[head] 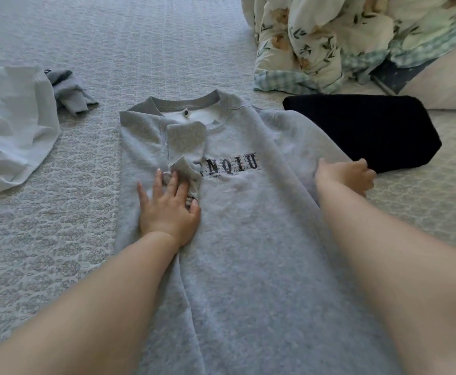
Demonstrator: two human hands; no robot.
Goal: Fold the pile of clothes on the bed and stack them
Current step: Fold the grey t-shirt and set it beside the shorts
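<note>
From the head view, a grey sweatshirt lies face up, mid-bed, collar far. Its left sleeve is already folded across the chest, where the left hand presses it, fingers spread flat. The right hand curls on the right sleeve edge, apparently gripping it. Next, that sleeve probably needs bringing inward. A folded dark garment waits right; white cloth lies left on the patterned quilt, a floral duvet far right.
</note>
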